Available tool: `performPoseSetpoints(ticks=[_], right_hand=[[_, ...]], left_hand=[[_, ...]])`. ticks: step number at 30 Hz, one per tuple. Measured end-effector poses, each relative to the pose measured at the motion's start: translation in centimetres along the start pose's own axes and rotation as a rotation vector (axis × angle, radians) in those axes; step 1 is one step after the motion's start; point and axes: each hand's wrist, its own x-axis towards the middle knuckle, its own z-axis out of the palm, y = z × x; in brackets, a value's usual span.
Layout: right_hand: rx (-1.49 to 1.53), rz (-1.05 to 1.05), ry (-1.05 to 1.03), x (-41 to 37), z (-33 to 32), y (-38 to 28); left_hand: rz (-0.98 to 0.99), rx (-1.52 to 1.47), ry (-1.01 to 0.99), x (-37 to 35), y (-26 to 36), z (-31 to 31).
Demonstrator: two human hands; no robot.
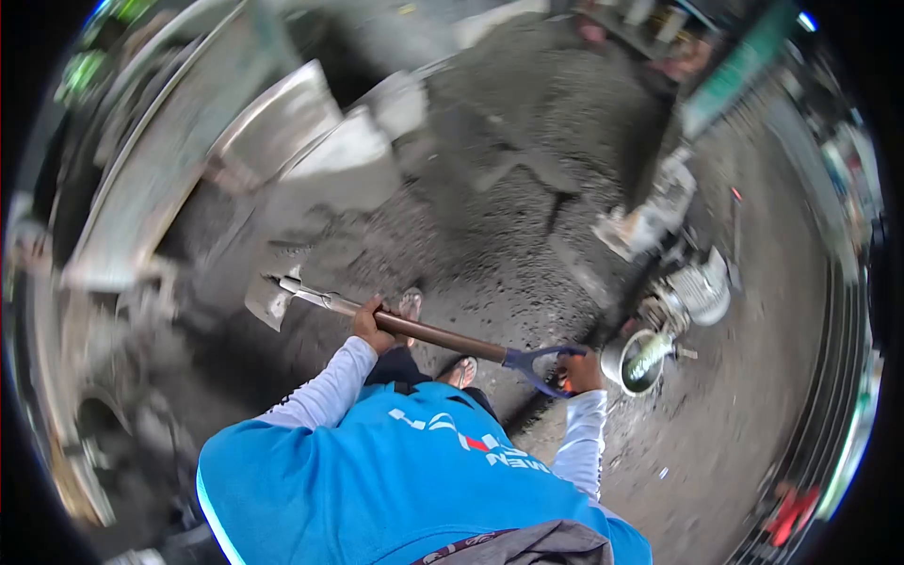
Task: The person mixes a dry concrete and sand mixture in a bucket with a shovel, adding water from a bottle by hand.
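Note:
A shovel (pixel 452 347) lies across the front of my body, its brown shaft sloping down to the right. My left hand (pixel 375 326) is wrapped round the shaft near the metal socket. On the blue D-shaped handle, my right hand (pixel 580 371) is closed round the grip, with a bit of orange showing by the fingers. The pale metal blade (pixel 267 303) is at the left, close over the dark, gritty ground. My feet in sandals (pixel 459 372) show just beyond the shaft.
A white bucket (pixel 607 363) with a greenish clear object inside stands right of my right hand, beside a motor-like machine (pixel 697 290). Pale slabs or bags (pixel 344 155) and a long leaning panel (pixel 174 151) lie left. Dark wet-looking material (pixel 556 104) spreads ahead.

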Motion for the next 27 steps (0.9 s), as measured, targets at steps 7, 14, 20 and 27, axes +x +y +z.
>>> performPoseSetpoints(ticks=[7,14,20,27], right_hand=[[-0.481,-0.852,-0.564,-6.4,11.1,-21.8],[-0.506,-1.317,-1.284,-20.9,25.2,-24.1],[-0.156,-1.144,-1.21,-31.5,32.2,-18.2],[-0.381,0.611,-1.05,-30.9,48.1,5.1]], left_hand=[[0.081,-0.531,0.269,-6.4,-1.7,-19.5],[0.089,-0.757,0.348,-11.1,-4.1,-31.7],[0.026,-0.745,0.072,-14.1,-1.2,-38.7],[-0.03,-0.556,-0.58,-28.2,3.1,-35.4]])
